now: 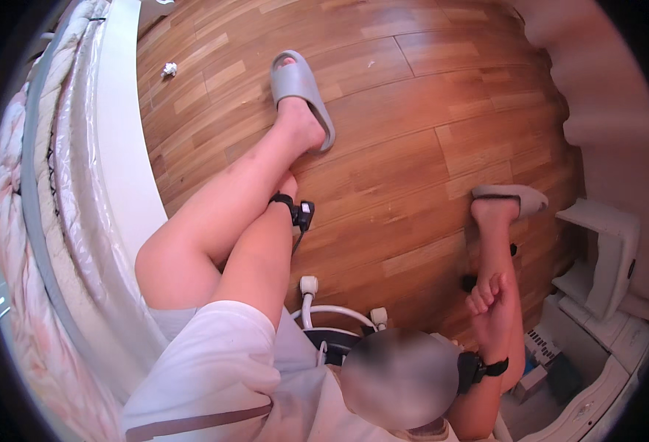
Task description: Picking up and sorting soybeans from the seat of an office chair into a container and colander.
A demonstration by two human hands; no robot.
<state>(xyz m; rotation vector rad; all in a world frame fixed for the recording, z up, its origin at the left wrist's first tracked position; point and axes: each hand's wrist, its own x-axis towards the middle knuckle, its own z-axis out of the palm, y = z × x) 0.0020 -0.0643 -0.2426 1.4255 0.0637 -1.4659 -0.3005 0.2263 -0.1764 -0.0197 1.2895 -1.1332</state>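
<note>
My left hand (289,183) is mostly hidden behind my left shin, close above the ankle, with its fingers out of sight. A black strap with a small device (302,214) circles that wrist, and a dark cable hangs from it. By my right shin, my right hand (489,303) has its fingers curled in, and nothing shows in them. Another black wrist device (477,370) is strapped below it. Grey slippers cover both feet: the left slipper (299,87) lies farther out on the floor, the right slipper (527,196) near the furniture.
A bed with layered bedding (51,243) and a white side rail (121,132) runs along the left. White chair legs with casters (309,284) stand beneath me. Right of me is white furniture (597,295) with an open drawer (586,405). A crumpled tissue (168,70) lies on the wooden floor (391,140).
</note>
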